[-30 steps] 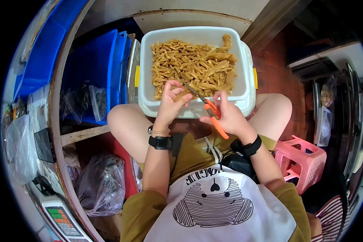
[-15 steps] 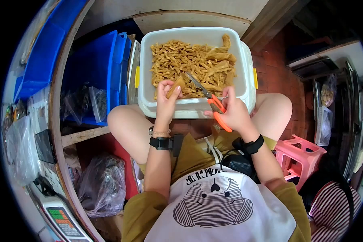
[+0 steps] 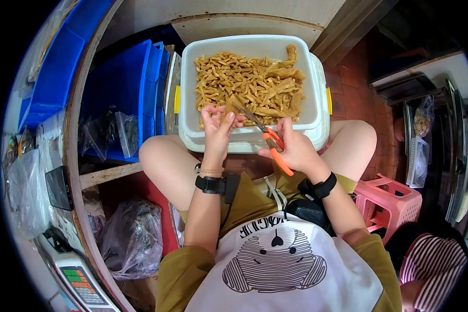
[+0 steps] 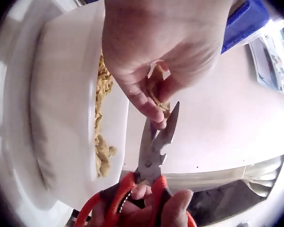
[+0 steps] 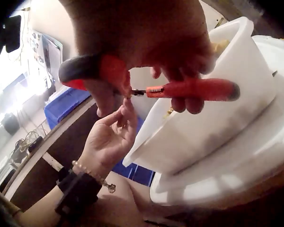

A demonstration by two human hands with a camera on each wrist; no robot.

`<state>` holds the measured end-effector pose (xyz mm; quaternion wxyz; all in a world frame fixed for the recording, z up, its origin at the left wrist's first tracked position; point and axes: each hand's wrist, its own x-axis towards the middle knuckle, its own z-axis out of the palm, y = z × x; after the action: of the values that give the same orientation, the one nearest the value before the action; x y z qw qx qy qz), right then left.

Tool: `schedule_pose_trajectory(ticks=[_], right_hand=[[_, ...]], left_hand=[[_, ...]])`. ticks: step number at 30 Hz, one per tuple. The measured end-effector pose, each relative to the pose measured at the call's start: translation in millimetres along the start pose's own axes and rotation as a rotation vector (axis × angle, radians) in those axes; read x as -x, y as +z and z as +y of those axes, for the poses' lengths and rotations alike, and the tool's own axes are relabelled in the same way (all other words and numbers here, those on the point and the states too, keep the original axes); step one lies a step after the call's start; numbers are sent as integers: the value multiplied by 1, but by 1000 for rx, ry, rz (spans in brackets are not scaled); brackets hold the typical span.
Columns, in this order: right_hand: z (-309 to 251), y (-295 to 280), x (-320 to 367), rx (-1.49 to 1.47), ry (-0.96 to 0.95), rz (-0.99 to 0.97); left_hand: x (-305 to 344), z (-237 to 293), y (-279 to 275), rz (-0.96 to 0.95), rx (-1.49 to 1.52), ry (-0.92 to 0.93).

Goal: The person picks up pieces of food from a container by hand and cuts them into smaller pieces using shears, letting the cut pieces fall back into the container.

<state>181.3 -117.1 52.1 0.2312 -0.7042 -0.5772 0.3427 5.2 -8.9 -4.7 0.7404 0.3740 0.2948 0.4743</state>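
Observation:
My left hand point(image 3: 217, 130) pinches a tan, wrinkled strip point(image 4: 156, 85) between thumb and fingers, over the near edge of a white tub point(image 3: 188, 49). Orange-handled scissors point(image 4: 150, 163) are gripped in my right hand point(image 3: 299, 149), with fingers and thumb around the handles. Their blades stand parted in the left wrist view, the tips right at the strip and the left fingertips. A heap of similar tan pieces point(image 3: 239, 78) covers the tub's floor, short cut bits to the left and longer, wider ones at the right.
The tub sits in a larger white container with yellow handles point(image 3: 329, 101), between the person's knees. Blue bins point(image 3: 117, 88) stand at the left, above a plastic bag point(image 3: 131, 236). At the right are a pink stool point(image 3: 395, 205) and a striped garment point(image 3: 434, 262).
The left hand shifts and turns, tilting the strip differently at the blades. The scissors dip a little, then swing back. The striped garment at the lower right moves further into view.

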Motion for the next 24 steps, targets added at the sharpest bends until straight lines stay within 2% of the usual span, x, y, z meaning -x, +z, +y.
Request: schedule_pose_trajectory(ticks=[11, 19, 24], right_hand=[[-4, -3, 1, 4, 4, -46], [-1, 0, 0, 70, 31, -30], [-4, -5, 2, 8, 1, -51]], left_hand=[[2, -6, 7, 78, -37, 56], [4, -9, 15, -28, -39, -48], [3, -9, 10, -47, -76, -39]])
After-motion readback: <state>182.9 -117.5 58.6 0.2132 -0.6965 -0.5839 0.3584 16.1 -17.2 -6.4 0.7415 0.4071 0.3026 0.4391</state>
